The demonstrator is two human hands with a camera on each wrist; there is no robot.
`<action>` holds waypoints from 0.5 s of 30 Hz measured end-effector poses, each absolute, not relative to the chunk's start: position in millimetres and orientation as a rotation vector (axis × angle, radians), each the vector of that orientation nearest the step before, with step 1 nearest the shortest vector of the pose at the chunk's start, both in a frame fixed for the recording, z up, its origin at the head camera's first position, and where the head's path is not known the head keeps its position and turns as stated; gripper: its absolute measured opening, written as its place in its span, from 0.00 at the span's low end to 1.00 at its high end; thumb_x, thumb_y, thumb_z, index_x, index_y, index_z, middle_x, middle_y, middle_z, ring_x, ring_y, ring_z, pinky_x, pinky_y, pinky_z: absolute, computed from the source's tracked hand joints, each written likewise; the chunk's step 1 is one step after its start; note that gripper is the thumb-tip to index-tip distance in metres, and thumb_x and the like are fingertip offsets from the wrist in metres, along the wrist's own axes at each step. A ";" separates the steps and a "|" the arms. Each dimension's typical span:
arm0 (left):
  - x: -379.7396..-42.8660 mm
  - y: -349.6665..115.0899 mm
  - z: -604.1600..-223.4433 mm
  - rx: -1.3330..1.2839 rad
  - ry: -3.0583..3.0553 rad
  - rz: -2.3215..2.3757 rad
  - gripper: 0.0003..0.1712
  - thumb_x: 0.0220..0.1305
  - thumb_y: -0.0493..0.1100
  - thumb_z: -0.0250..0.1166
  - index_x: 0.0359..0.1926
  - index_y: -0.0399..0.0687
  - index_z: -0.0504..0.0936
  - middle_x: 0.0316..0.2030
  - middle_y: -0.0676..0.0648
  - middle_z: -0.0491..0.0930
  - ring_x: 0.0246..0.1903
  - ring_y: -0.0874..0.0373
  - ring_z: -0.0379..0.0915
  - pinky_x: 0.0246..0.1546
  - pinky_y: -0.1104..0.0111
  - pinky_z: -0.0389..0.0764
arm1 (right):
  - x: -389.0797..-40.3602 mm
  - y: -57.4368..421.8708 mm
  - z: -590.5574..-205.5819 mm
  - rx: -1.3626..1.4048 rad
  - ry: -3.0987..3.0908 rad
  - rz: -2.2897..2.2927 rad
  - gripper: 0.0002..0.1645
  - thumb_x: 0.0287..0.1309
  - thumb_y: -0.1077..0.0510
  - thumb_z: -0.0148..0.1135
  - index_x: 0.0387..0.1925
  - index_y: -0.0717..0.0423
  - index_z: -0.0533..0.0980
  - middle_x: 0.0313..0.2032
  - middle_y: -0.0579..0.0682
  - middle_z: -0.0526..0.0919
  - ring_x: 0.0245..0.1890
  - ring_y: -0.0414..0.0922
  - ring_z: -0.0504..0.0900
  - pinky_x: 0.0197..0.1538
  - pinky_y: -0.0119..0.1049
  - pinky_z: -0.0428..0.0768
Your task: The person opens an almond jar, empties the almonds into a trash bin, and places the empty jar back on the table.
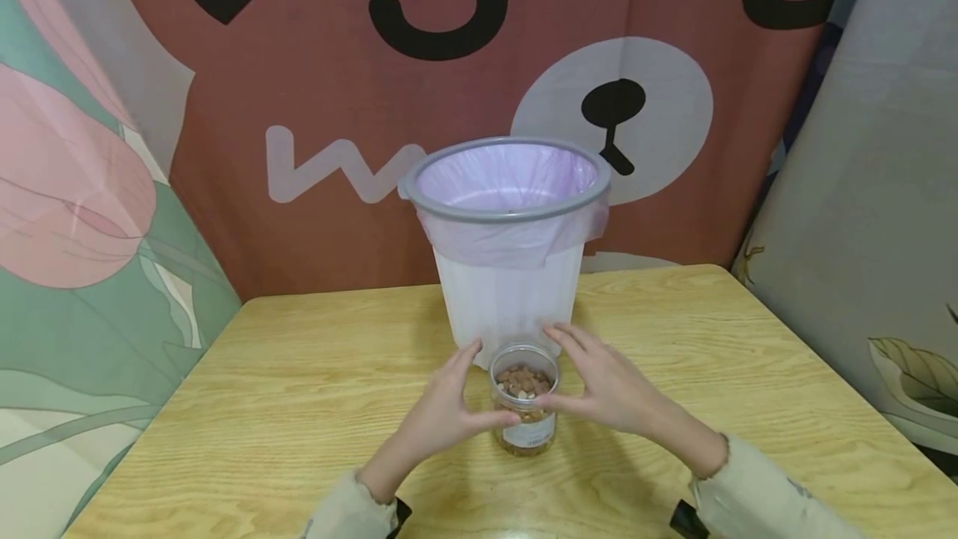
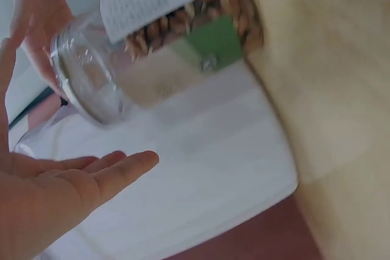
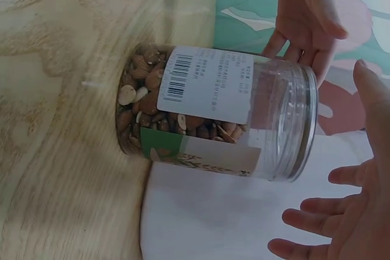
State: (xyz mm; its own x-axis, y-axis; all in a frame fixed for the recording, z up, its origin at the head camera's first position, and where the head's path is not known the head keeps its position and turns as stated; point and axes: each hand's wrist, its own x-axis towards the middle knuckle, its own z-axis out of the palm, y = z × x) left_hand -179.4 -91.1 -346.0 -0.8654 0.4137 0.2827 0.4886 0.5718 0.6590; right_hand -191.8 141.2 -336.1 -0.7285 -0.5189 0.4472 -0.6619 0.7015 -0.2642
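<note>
A clear plastic jar (image 1: 528, 431) of almonds stands upright on the table, with a white barcode label (image 3: 204, 86) and a green and beige label (image 3: 201, 150). Its mouth appears uncovered, and nuts (image 1: 522, 381) show inside. On the jar's left, my left hand (image 1: 440, 407) spreads its thumb and fingers near the rim. My right hand (image 1: 615, 385) takes the mirrored pose on the other side, thumb by the front of the rim. In both wrist views, gaps show between the jar and the nearer hand's fingers (image 2: 125, 172).
Directly behind the jar stands a white bin (image 1: 516, 289) with a grey rim and a pink-purple bag liner (image 1: 516, 235) folded over it. The wood-grain table (image 1: 337, 381) reaches back to a brown cartoon-bear curtain (image 1: 314, 73). Patterned curtains (image 1: 67, 190) hang at both sides.
</note>
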 end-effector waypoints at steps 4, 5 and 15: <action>-179.7 -86.7 -354.3 -0.767 -2.625 -1.450 0.53 0.46 0.51 0.70 0.63 0.29 0.52 0.61 0.33 0.56 0.58 0.39 0.55 0.49 0.50 0.67 | -190.5 136.1 -339.4 0.909 -2.601 0.661 0.50 0.46 0.33 0.58 0.63 0.60 0.59 0.59 0.60 0.63 0.55 0.58 0.65 0.47 0.57 0.69; -179.9 -85.4 -356.1 -0.768 -2.597 -1.532 0.52 0.46 0.48 0.71 0.63 0.28 0.52 0.61 0.32 0.56 0.58 0.39 0.55 0.48 0.50 0.68 | -190.1 134.6 -340.3 0.900 -2.608 0.686 0.50 0.46 0.33 0.58 0.62 0.60 0.59 0.59 0.60 0.62 0.55 0.59 0.65 0.47 0.58 0.69; -180.2 -78.4 -366.3 -0.704 -2.531 -1.908 0.51 0.45 0.40 0.71 0.65 0.34 0.51 0.61 0.35 0.56 0.59 0.39 0.52 0.50 0.44 0.62 | -188.9 120.6 -344.8 0.872 -2.609 0.797 0.51 0.43 0.34 0.61 0.62 0.60 0.60 0.60 0.60 0.62 0.58 0.58 0.62 0.49 0.59 0.66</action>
